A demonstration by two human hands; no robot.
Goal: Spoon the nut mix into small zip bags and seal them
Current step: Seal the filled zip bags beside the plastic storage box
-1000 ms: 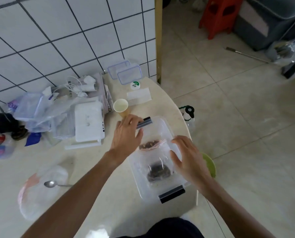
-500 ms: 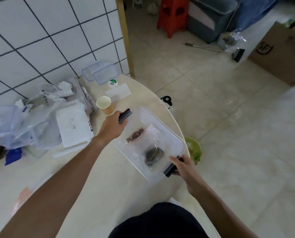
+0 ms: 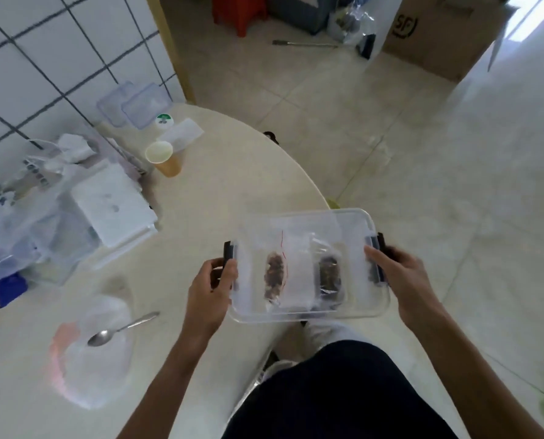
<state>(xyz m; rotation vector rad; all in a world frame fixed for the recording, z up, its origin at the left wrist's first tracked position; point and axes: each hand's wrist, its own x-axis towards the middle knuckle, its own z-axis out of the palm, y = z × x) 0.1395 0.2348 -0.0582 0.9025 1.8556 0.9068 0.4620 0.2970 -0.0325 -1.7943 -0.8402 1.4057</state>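
Whereas it sat on the table [image 3: 200, 191] before, the clear container [image 3: 308, 264] is now held off its edge — left hand [image 3: 212, 289] and right hand [image 3: 400, 280] each grip a dark end latch; two filled zip bags [image 3: 275, 275] lie inside.

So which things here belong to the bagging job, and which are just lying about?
Job: clear plastic lidded box gripped by left hand and right hand; small filled zip bags; metal spoon.
Lying about: paper cup; brown cardboard box; red plastic stool.
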